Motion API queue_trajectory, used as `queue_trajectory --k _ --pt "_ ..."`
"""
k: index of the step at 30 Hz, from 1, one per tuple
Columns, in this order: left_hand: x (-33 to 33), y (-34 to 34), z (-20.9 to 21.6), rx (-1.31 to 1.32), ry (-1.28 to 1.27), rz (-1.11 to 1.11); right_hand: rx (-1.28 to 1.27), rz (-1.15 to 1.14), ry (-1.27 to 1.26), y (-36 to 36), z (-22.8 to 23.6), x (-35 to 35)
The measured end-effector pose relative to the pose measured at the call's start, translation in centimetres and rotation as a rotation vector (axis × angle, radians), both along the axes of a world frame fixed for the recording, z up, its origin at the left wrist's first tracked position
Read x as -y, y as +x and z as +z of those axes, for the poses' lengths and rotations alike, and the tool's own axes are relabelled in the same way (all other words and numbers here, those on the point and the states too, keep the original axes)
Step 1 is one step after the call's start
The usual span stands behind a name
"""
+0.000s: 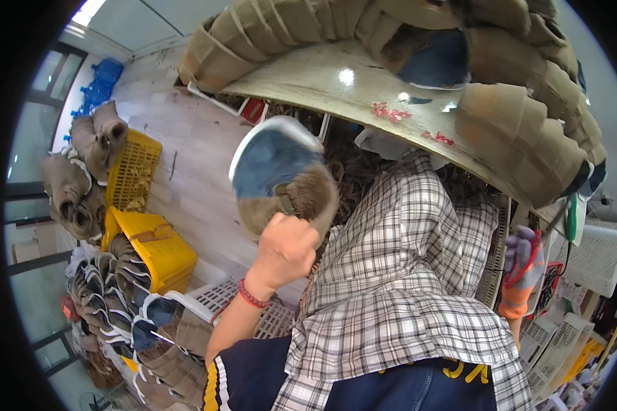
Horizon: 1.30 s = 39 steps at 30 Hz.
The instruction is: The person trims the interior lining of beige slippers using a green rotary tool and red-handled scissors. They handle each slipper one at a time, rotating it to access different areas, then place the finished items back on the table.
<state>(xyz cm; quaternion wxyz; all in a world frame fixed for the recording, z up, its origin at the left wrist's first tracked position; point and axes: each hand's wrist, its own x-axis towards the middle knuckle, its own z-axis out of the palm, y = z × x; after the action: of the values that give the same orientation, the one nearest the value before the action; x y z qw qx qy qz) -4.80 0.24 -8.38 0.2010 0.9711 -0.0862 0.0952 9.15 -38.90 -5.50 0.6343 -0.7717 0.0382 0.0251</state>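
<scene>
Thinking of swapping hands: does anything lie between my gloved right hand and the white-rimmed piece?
The checked cloth lies between your right hand and the white-rimmed piece; whether it's high enough to block, I can't tell.

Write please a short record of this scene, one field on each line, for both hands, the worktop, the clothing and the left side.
Left hand: bare, closed on the rim of a tan piece with blue lining, which is blurred
Left wrist: red bracelet
Right hand: in a grey and orange glove; whether it holds anything is unclear
Worktop: pale, bearing rows of nested tan pieces
Clothing: plaid cloth over a dark blue top
Left side: yellow baskets, more tan pieces, blue bottles
</scene>
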Motion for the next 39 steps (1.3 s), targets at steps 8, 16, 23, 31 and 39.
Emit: queue_trajectory --k 8,16,23,31,39 --pt "5.7 3.7 9.1 0.45 0.164 -0.907 0.034 0.404 0.218 -2.5 6.3 -5.4" --pt "6.9 4.9 3.4 0.145 0.213 -0.568 -0.237 0.635 -0.506 -8.3 -1.9 -2.6" --pt "9.2 0.7 -2.4 0.134 -0.849 0.198 -0.232 0.719 -0.431 -9.2 -2.8 -3.6" --pt "8.8 -0.7 -2.6 -0.419 -1.749 0.472 -0.214 0.969 -0.697 -7.5 -0.5 -4.4" --pt "6.0 -0.1 -4.9 -0.708 -2.244 0.477 0.033 0.677 -0.887 -3.5 -1.6 -3.8"
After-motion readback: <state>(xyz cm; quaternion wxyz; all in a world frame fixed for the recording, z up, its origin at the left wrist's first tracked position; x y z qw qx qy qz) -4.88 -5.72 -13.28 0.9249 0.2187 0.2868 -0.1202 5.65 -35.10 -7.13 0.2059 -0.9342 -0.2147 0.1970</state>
